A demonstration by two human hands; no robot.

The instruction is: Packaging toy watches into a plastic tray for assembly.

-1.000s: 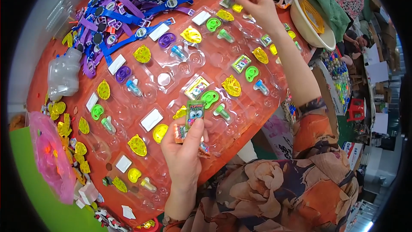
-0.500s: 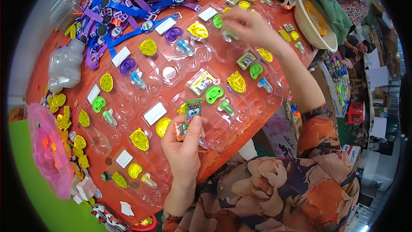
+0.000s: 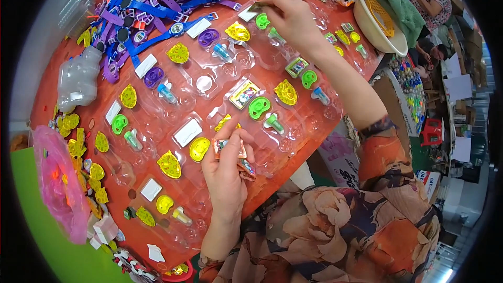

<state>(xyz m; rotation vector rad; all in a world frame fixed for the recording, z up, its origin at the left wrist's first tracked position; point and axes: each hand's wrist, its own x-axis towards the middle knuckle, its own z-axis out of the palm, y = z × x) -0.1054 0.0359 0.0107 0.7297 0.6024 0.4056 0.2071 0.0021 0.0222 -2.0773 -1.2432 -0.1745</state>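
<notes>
My left hand is closed around several small printed packets, orange ones on top, low over the near part of the table. Farther off, my right hand pinches a small dark packet at its fingertips, above a white card in a clear plastic tray. Similar trays hold pacifier-shaped toys, such as a green one and a yellow one, small capped tubes, yellow shield-shaped pieces and cards. A picture card lies beyond my left hand.
Blue and purple toy watches are heaped at the back left. A pink plastic bag and loose yellow pieces line the left edge. At the right stands a cream basin beside green cloth. Other people sit beyond.
The green packet that topped the left hand's bunch is gone from there, leaving an orange one uppermost. My right hand has shifted left and a little farther away, and a dark packet now shows in its fingers.
</notes>
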